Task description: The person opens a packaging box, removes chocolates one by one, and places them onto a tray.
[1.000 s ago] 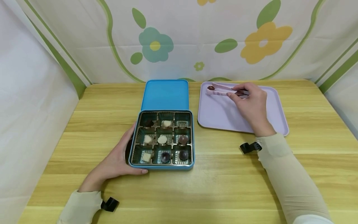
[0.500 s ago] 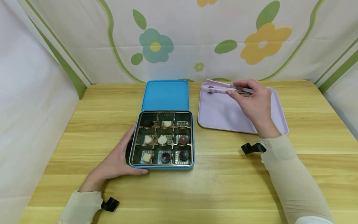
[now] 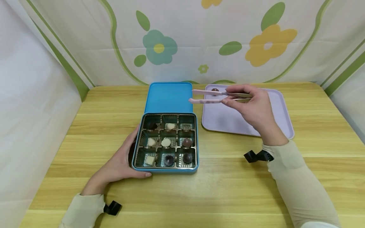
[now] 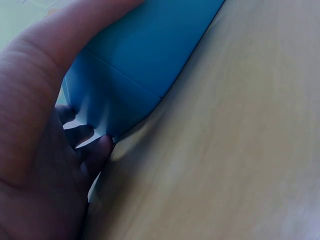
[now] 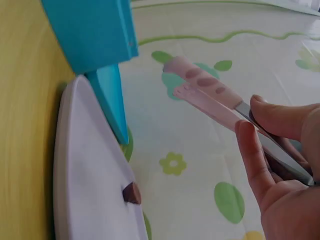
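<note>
My left hand (image 3: 118, 165) grips the near-left corner of an open blue tin box (image 3: 174, 171), thumb along its front side, fingers at its left side. Inside, a gold divided insert holds white, brown and dark chocolates singly; the back right compartment (image 3: 186, 123) has none. My right hand (image 3: 253, 106) pinches a pair of tongs (image 3: 206, 101) with pink tips and metal arms. Their tips are apart with nothing between them, above the gap between lid and tray. A brown chocolate (image 5: 132, 193) sits on the lilac tray (image 3: 225, 122), near its back left corner.
The blue lid (image 3: 169, 98) lies open behind the box, left of the tray. Everything stands on a wood-grain table (image 3: 216, 190). A white curtain with printed flowers (image 3: 159, 47) hangs at the table's back edge. A black wrist camera (image 3: 258, 156) shows on the right sleeve.
The tongs have let go of the brown chocolate, which stays on the tray. My right hand has lifted them and shifted them left, towards the lid. The left hand and box have not moved.
</note>
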Tool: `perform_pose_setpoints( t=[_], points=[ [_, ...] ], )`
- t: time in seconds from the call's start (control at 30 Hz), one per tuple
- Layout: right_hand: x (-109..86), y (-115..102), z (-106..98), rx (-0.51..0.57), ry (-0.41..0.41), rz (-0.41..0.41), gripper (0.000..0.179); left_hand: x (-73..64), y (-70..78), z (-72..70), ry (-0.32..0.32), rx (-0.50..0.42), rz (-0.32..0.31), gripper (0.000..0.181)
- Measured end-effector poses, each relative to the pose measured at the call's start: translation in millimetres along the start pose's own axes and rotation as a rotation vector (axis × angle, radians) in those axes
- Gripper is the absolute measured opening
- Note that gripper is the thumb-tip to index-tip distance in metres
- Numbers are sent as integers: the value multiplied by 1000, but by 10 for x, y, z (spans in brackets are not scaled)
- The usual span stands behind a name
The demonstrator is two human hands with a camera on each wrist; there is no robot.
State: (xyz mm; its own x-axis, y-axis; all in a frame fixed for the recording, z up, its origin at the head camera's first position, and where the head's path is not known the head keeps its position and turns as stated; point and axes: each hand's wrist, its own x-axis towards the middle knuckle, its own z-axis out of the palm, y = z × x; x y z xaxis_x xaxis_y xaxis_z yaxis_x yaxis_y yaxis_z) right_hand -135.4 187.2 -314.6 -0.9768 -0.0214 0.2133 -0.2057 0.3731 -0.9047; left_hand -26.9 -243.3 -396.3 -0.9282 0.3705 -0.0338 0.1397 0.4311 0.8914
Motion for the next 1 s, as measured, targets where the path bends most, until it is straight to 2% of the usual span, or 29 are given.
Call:
perform_pose_setpoints(
  t=[0.17,0.4,0.67,1.0],
  points=[
    [-68,-127,35,61,-158,-10,30,2,-6,-6,1,-3,0,157],
    [-101,-179,1,-21,-325,-78,24,11,-12,-14,1,-6,6,157],
    [-99,-186,-32,-75,-450,-112,19,19,-19,-30,1,0,7,157],
    [-81,-157,48,-108,-523,-117,19,7,-33,-43,0,2,2,158]
  ],
)
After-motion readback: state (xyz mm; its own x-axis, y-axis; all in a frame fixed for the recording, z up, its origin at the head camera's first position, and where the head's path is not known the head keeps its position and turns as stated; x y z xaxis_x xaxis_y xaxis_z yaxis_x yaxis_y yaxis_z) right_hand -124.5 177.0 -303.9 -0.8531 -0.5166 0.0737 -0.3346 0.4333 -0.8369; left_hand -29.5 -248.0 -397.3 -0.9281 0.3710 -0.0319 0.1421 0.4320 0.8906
